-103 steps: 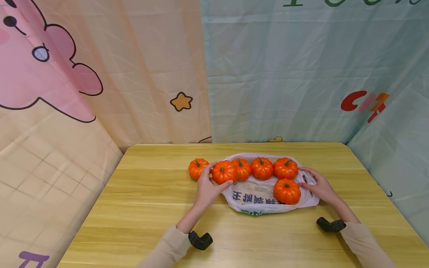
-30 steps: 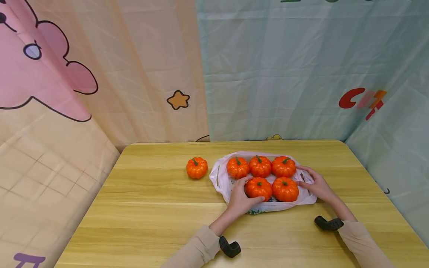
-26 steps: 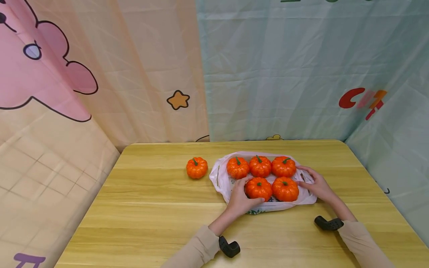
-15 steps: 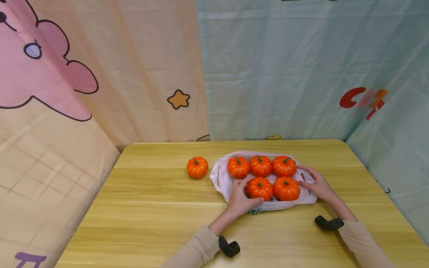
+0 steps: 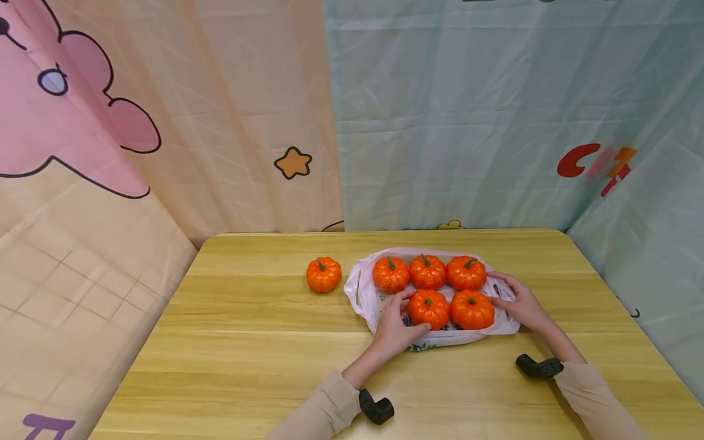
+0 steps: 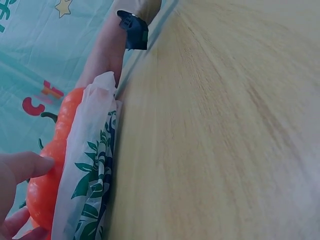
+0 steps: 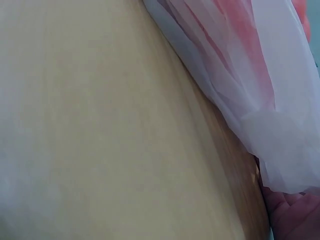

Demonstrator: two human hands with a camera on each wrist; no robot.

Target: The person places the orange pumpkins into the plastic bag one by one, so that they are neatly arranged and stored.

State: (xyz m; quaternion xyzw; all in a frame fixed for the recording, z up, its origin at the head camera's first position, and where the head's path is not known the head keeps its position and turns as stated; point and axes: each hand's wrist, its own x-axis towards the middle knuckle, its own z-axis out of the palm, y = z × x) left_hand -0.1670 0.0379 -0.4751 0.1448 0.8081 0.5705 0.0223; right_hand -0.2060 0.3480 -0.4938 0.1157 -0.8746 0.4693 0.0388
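Note:
A white plastic bag (image 5: 365, 305) with a green leaf print lies spread on the table, its rim raised around several small orange pumpkins in two rows. At the front row's left pumpkin (image 5: 428, 309) is my left hand (image 5: 392, 324), its thumb and fingers round the left and near sides. The left wrist view shows the thumb on that pumpkin's (image 6: 44, 192) skin. Beside it sits the front right pumpkin (image 5: 472, 310). My right hand (image 5: 522, 302) holds the bag's right edge, thumb inside near that pumpkin. In the right wrist view, the bag (image 7: 280, 135) hides most of this hand.
One more pumpkin (image 5: 323, 274) sits on the wooden table (image 5: 247, 354), left of the bag. A printed curtain (image 5: 247, 122) hangs behind the table's far edge. Both wrists wear black devices (image 5: 376, 407).
My left hand brought a pumpkin from the back left into the front row and moved it rightward. The front right pumpkin has shifted slightly right. My right hand has stayed at the bag's edge.

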